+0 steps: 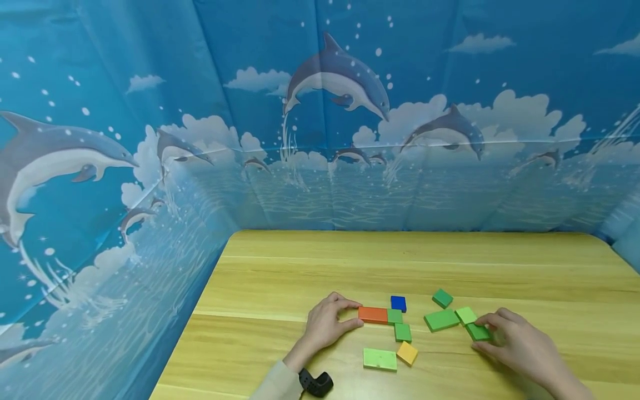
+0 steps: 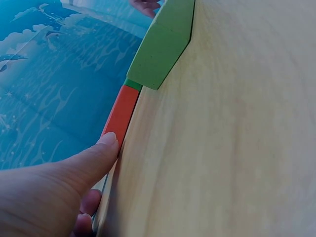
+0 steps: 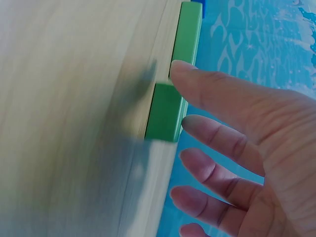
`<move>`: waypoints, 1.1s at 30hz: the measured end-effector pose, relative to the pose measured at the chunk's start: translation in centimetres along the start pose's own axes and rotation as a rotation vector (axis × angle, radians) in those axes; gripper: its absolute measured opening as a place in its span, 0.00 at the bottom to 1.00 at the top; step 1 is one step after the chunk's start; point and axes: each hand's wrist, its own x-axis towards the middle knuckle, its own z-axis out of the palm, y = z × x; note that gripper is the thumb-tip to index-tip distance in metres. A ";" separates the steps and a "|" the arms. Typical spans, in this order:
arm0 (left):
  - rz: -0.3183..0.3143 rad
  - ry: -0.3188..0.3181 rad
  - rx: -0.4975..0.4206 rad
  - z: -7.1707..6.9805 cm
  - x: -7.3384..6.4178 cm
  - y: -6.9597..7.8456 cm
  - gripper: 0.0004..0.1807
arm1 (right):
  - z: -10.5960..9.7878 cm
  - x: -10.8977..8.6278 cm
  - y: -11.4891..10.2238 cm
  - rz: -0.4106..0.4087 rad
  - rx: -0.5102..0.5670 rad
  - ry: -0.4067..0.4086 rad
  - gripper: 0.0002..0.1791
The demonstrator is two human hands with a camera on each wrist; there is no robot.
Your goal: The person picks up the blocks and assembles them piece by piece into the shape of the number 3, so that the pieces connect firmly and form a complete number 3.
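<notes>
My left hand holds the free end of a red rectangular block between thumb and fingers; in the left wrist view the thumb lies along its side. A small green block touches the red block's other end. My right hand has thumb and forefinger on either side of a small dark green block, its other fingers spread loosely. A lime square block meets that block's far corner. Left of the lime square lies a longer green block, partly seen beyond the thumb in the right wrist view.
A blue block and a green block lie farther back. Nearer are another green block, an orange block and a lime rectangular block. A dolphin-printed curtain borders the wooden table.
</notes>
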 end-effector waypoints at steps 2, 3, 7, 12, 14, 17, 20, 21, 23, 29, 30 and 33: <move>-0.001 -0.003 0.000 0.0 0.0 0.0 0.22 | -0.1 -0.1 0.3 0.006 0.001 -0.011 0.22; 0.001 -0.003 -0.002 0.0 0.0 0.1 0.22 | -0.2 -0.1 0.4 0.006 -0.001 -0.016 0.22; 0.014 0.009 -0.008 0.0 0.1 0.1 0.21 | -0.3 -0.1 0.8 0.000 -0.004 -0.021 0.22; 0.013 0.012 -0.013 0.0 0.0 0.1 0.21 | -0.3 0.0 1.1 0.003 0.001 -0.054 0.20; 0.009 0.009 -0.015 0.0 0.0 0.1 0.21 | -0.3 0.1 1.2 0.006 0.003 -0.076 0.19; 0.010 0.011 -0.014 0.0 0.0 0.1 0.21 | -0.5 0.1 1.2 0.013 0.020 -0.114 0.18; 0.008 0.013 -0.012 0.0 0.1 0.1 0.21 | -0.6 0.0 1.1 0.022 0.056 -0.156 0.19; 0.009 0.013 -0.012 0.0 0.1 0.1 0.21 | -0.6 0.0 1.0 0.025 0.072 -0.171 0.19; 0.008 0.012 -0.013 0.0 0.0 0.1 0.21 | -0.6 0.0 0.9 0.029 0.102 -0.201 0.20; 0.000 -0.002 -0.007 0.0 0.0 0.0 0.22 | -0.5 0.0 0.4 -0.010 0.151 -0.248 0.21; 0.000 -0.003 -0.007 0.0 0.0 0.0 0.22 | -0.4 0.0 0.3 -0.017 0.154 -0.247 0.21; 0.003 0.000 -0.008 0.0 0.0 -0.1 0.22 | -0.2 -0.1 0.0 -0.041 0.173 -0.248 0.21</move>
